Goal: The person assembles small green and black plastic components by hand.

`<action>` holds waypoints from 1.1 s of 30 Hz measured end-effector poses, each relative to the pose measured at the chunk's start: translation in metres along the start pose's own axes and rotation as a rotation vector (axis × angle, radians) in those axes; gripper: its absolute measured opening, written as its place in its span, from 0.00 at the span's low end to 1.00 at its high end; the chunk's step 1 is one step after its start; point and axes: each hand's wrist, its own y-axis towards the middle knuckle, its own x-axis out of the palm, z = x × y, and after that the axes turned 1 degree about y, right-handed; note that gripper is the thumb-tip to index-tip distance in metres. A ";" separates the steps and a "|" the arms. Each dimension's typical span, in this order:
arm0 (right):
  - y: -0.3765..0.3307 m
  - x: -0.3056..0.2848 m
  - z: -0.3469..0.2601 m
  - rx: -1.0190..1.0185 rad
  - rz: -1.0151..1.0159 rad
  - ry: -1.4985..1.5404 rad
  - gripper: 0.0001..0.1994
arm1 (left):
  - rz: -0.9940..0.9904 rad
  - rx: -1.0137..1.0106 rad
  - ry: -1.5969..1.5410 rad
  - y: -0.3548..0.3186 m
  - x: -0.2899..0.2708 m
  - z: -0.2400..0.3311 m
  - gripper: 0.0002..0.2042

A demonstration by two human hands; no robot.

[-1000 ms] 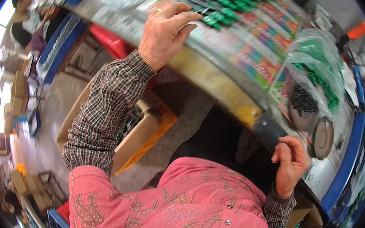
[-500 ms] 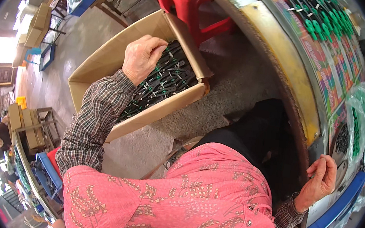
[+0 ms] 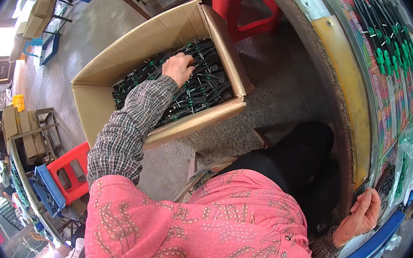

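Observation:
A cardboard box point(image 3: 124, 47) on the floor holds many slim black pieces point(image 3: 206, 86) with green parts and thin pale pins. My left hand point(image 3: 177, 68) is down inside it, fingers curled against the top of the heap. What its fingertips grip, if anything, is hidden. At the right, beside the worktable's edge point(image 3: 352, 109), my right hand point(image 3: 362, 216) has its thumb and fingers pinched together. Something dark shows at those fingertips, too small to name.
Rows of black pieces with green ends point(image 3: 393, 53) lie on the table's printed covering. A clear plastic bag point(image 3: 410, 150) with green parts and a blue tray point(image 3: 367, 251) are near my right hand. A red stool point(image 3: 239, 11) stands behind the box; a red plastic seat point(image 3: 72, 171) is at left.
My left hand has gone from above the box's contents down onto the heap. The view has shifted slightly, bringing more of the red seat into sight. My right hand stays pinched by the table.

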 end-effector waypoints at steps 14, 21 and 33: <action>0.001 0.004 -0.002 -0.006 0.001 -0.064 0.06 | 0.043 0.035 0.130 0.009 0.037 -0.011 0.14; -0.001 0.004 -0.001 -0.012 0.018 -0.082 0.06 | 0.156 0.098 0.136 0.015 0.043 0.006 0.16; -0.002 0.005 0.001 -0.015 0.037 -0.101 0.06 | -0.023 0.075 0.254 0.056 0.059 0.031 0.16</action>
